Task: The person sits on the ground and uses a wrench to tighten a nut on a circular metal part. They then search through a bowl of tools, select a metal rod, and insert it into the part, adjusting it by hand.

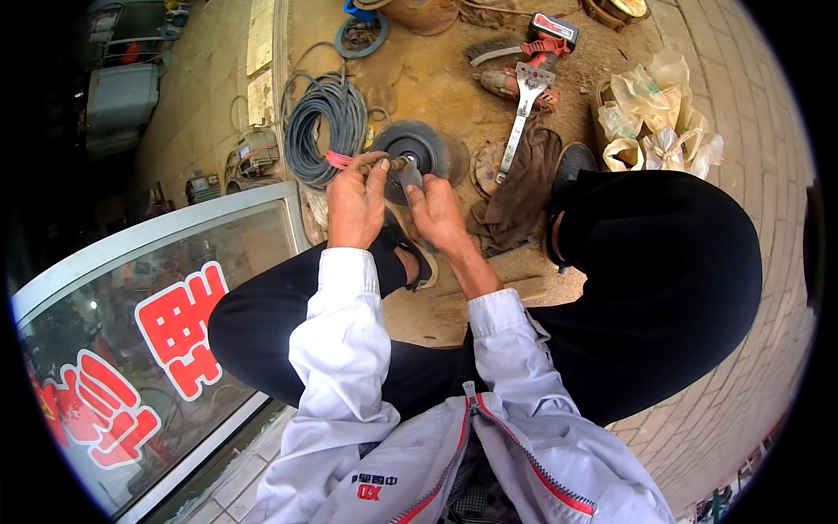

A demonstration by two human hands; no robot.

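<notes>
- Just beyond the fingertips of both hands, a round black disc with a raised rim and a pale hub (397, 138) is seen over the brown, dusty ground (426, 316); its right side looks blurred, and whether it is turning cannot be told.
- By the left grip (356, 208), a thin brown rod-like piece (395, 164) is pinched between thumb and fingers, its tip pointed at the hub.
- By the right grip (439, 216), a flat grey metal piece (408, 177) is clasped under the thumb, laid across the near part of the disc; contact with it cannot be made out.
- If the disc were turned while the fingertips are so near, skin could be scraped or the flat piece knocked aside; the rod could be slipped off the hub by a slack pinch.
- Left of the left grip, movement is limited by a coiled dark grey cable (349, 109) with a pink tie (338, 160); a loop could be snagged by a wide swing.
- Right of the right grip, a crumpled brown cloth (528, 188) and a long silver metal tool (524, 105) are found.
- Nearer the body than both grips, more room is offered between the black-trousered legs (672, 279), by which sideways elbow travel could be checked.
</notes>
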